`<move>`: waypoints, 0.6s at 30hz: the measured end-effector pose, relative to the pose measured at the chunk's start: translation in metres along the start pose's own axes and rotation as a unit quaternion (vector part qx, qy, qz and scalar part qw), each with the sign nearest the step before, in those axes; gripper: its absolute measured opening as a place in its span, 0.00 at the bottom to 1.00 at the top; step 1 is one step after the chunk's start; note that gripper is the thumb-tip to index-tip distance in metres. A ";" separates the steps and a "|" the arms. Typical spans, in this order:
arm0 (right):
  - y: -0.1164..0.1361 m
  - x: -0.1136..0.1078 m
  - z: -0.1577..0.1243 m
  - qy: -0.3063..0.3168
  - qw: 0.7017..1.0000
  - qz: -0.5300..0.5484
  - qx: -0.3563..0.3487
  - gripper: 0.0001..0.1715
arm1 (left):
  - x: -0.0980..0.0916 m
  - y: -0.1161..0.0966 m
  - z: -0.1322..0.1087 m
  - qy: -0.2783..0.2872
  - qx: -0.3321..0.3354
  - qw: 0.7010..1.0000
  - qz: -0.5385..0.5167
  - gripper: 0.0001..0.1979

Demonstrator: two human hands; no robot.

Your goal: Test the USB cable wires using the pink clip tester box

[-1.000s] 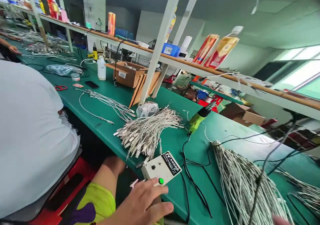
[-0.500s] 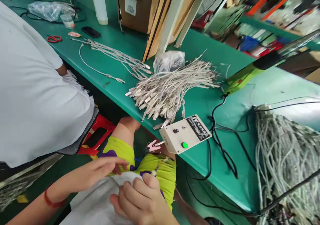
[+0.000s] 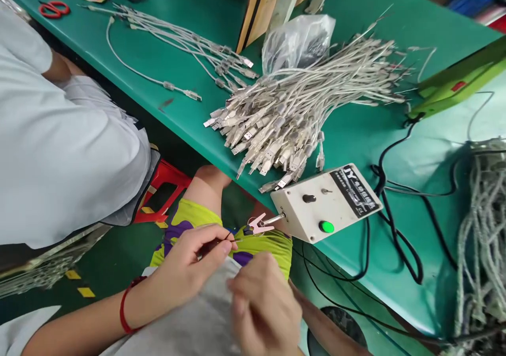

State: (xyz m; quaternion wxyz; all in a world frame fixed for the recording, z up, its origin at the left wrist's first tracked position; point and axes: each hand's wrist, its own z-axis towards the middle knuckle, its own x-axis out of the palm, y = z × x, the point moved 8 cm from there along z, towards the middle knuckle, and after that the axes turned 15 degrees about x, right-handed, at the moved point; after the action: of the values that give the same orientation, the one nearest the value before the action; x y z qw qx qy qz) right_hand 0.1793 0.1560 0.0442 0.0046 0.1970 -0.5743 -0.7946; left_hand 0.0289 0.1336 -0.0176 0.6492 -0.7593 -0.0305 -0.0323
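The thin dark wire (image 3: 231, 238) is pinched between the thumb and forefinger of my left hand (image 3: 190, 269), so that grip is closed on it. It is held over my lap, below the desk edge, with its tip just short of the small pink clip (image 3: 259, 223). My right hand (image 3: 266, 308) is curled just beside and lower, but it is blurred and I cannot tell whether its grip holds anything. Under both hands lies a grey cloth (image 3: 197, 327) across my lap. The clip sticks out from the side of a beige plastic box with a green button (image 3: 324, 205), which sits at the very edge of the green desk (image 3: 356, 134). Black cords (image 3: 395, 234) trail from the box, and a thick bundle of grey cables with metal plugs (image 3: 292, 103) lies right behind it. A person in a white shirt (image 3: 59, 150) sits close on my left. The wire is so fine, I think, that a loose pinch could let it slip into the cloth. A hard tug at the clip might drag the box over the edge, and a nudge from my neighbour's side could throw my aim off.
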 end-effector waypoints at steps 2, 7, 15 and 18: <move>-0.027 -0.009 -0.001 -0.046 0.988 0.046 0.140 0.04 | 0.005 0.008 -0.006 -0.004 0.009 1.000 -0.002 0.17; -0.071 0.005 -0.016 0.011 0.903 0.210 0.375 0.08 | 0.022 0.021 -0.013 0.010 -0.006 0.998 -0.068 0.15; -0.074 0.004 -0.028 -0.064 0.875 0.303 0.373 0.18 | 0.037 0.015 -0.008 0.035 0.016 0.991 -0.126 0.10; -0.075 0.003 -0.029 -0.083 0.872 0.310 0.370 0.24 | 0.033 0.017 -0.011 0.011 0.023 0.993 -0.117 0.10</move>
State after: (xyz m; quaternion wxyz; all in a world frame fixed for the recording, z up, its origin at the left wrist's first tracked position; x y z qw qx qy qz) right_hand 0.2025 0.1546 -0.0328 0.1293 -0.0703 -0.8563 -0.4950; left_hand 0.0629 0.1204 -0.0292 0.6587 -0.7349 -0.1123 -0.1158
